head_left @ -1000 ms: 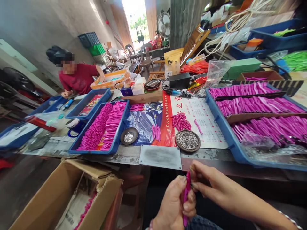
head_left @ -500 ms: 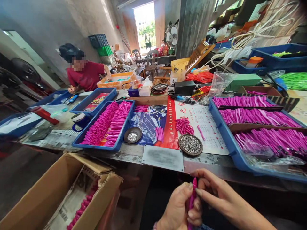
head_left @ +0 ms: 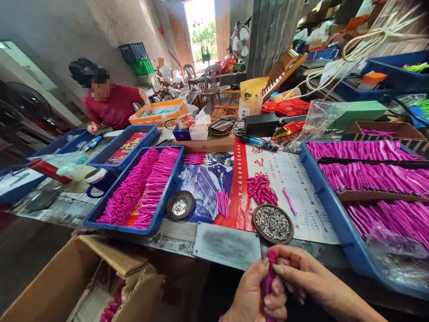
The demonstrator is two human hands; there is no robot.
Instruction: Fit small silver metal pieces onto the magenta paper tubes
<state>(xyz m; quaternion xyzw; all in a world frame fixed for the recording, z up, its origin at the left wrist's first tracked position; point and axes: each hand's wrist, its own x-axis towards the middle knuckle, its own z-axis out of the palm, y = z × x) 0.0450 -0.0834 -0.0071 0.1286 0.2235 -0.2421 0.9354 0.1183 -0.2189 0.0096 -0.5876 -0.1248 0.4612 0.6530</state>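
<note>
My left hand [head_left: 256, 293] is wrapped round a slim magenta pen-shaped piece [head_left: 270, 279], held upright with its tip up. The thumb presses along its side. At the top of the same piece, the thumb and fingers of my right hand [head_left: 301, 270] pinch it from the right, and they partly hide its tip. Just beyond my hands, a round bowl of small silvery metal pieces [head_left: 273, 222] stands on the table. A heap of short magenta pieces [head_left: 262, 190] lies behind that bowl, with a single magenta stick [head_left: 289, 201] to its right.
A blue tray [head_left: 330, 219] of magenta sticks stands right; another blue tray [head_left: 179, 167] stands left. Between them are a small dark dish [head_left: 186, 197] and a metal plate [head_left: 226, 246]. An open cardboard box [head_left: 43, 277] sits lower left. A person in red [head_left: 115, 105] works at far left.
The camera has shifted, so the table and trays look nearer and lower. My right fingers have closed in further round the top of the magenta piece. My left hand keeps its grip.
</note>
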